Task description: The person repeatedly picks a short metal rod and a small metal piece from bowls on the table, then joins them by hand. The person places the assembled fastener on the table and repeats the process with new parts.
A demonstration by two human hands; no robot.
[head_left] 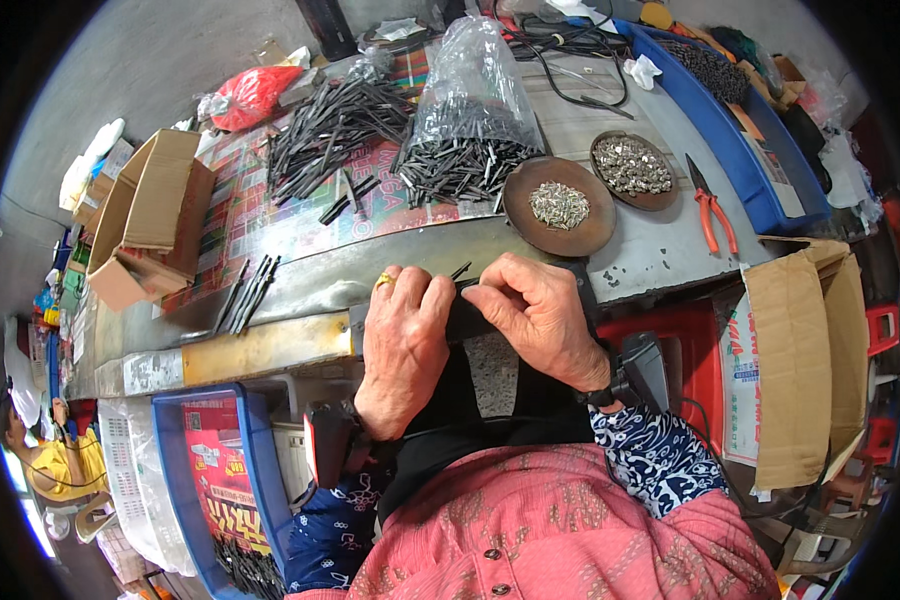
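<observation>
At the near edge of the bench, my left hand (407,335) is closed, fingers curled, on a thin black rod (460,270) whose end shows between the two hands. My right hand (540,315) is pinched close beside it; its fingertips hide what they hold. Just beyond sits a brown dish (523,212) of small silver metal pins (560,205). A second dish of small metal parts (630,165) stands behind it to the right. Several dark rods (250,297) lie side by side left of my hands.
A clear plastic bag (473,90) spills black rods beside a loose pile of them (335,130). Red-handled pliers (710,215) lie at right, near a long blue tray (770,165). Cardboard boxes stand left (160,190) and right (795,370). A blue crate (167,440) sits below the bench.
</observation>
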